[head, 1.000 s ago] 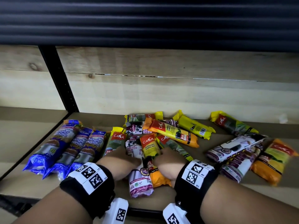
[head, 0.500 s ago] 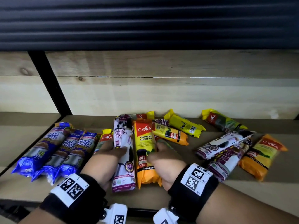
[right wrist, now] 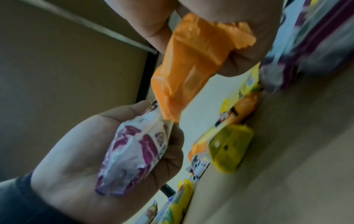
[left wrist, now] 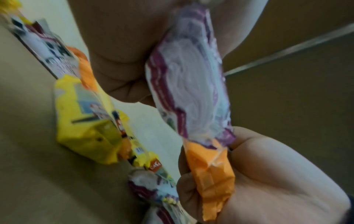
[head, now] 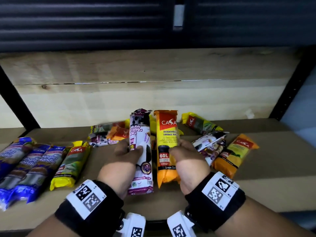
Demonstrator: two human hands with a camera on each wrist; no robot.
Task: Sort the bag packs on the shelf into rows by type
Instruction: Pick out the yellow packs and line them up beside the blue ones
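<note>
My left hand [head: 127,152] grips a white and purple drawstring bag pack [head: 141,134] [left wrist: 191,84], held upright above the shelf [head: 256,194]. My right hand [head: 183,151] grips an orange and yellow garbage bag pack [head: 166,139] [right wrist: 191,60] upright beside it. Three blue handle-bag packs [head: 25,166] lie side by side at the left, with a yellow and green pack [head: 71,165] next to them. Mixed packs [head: 109,132] lie in a loose pile behind my hands. More packs [head: 227,151] lie at the right.
A wooden back panel [head: 153,100] closes the shelf behind the packs. Black uprights stand at the left [head: 17,103] and right [head: 289,86]. A dark ribbed shelf edge [head: 102,23] hangs overhead. Bare shelf board shows in front at the right.
Both hands have lifted their packs off the pile and raised them upright, side by side. The head view has swung to the right.
</note>
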